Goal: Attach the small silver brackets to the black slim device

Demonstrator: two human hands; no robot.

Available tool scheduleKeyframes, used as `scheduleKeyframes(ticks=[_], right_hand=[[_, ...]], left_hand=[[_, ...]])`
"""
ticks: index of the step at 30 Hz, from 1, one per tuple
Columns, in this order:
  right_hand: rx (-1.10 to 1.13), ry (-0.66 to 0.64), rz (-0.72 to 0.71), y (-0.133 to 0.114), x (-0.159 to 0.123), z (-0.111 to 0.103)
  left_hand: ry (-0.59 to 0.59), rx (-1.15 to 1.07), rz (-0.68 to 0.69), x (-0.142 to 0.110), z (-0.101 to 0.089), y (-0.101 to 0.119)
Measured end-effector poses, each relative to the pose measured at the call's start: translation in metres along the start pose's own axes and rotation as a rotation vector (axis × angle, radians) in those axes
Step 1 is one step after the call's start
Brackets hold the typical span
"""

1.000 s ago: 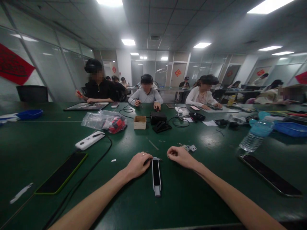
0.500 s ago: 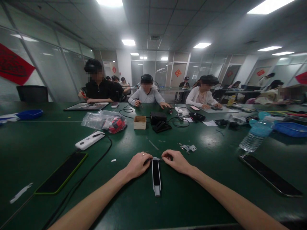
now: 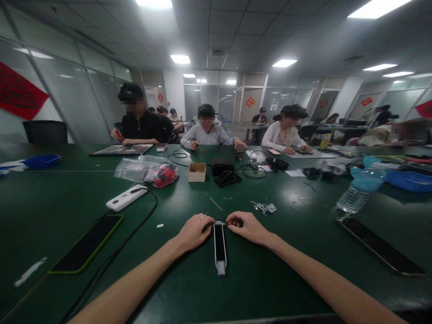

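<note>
In front of me a slim device with a white frame and black face [image 3: 219,243] lies lengthwise on the green table [image 3: 189,288]. A grey-white tip sticks out at its near end. My left hand [image 3: 194,231] is closed, with thumb and fingers together at the left of the device's far end. Across from it, my right hand [image 3: 248,227] pinches a small dark piece close to the far right corner. That piece is mostly hidden by the fingers, so its kind does not show. Beyond my right hand lie several small metal plates and links [image 3: 265,208].
On the left are a white power strip [image 3: 126,198] with a black cable and a green-edged phone [image 3: 88,245]. Rightward lie a dark phone [image 3: 380,246] and a tilted water bottle [image 3: 361,191]. A small box [image 3: 196,172] and bagged parts [image 3: 148,171] stand ahead; people sit opposite.
My right hand has shifted slightly left, closer to the device's far end. My left hand and the device look still. Opposite, a person's hand has moved a little.
</note>
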State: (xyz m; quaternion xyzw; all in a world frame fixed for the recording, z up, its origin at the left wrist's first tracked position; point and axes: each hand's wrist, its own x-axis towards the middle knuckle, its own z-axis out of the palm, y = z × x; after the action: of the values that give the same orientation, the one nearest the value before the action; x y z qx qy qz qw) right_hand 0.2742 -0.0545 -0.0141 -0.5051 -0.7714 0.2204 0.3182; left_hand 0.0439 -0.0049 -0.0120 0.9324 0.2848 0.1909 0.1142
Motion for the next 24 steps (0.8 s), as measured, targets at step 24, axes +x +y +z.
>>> scheduleKeyframes(ticks=[24], right_hand=[[-0.005,-0.048,0.027,-0.0010,0.0016,-0.0032]], left_hand=[[0.003,-0.004,0.003,0.0004,0.0006,-0.0014]])
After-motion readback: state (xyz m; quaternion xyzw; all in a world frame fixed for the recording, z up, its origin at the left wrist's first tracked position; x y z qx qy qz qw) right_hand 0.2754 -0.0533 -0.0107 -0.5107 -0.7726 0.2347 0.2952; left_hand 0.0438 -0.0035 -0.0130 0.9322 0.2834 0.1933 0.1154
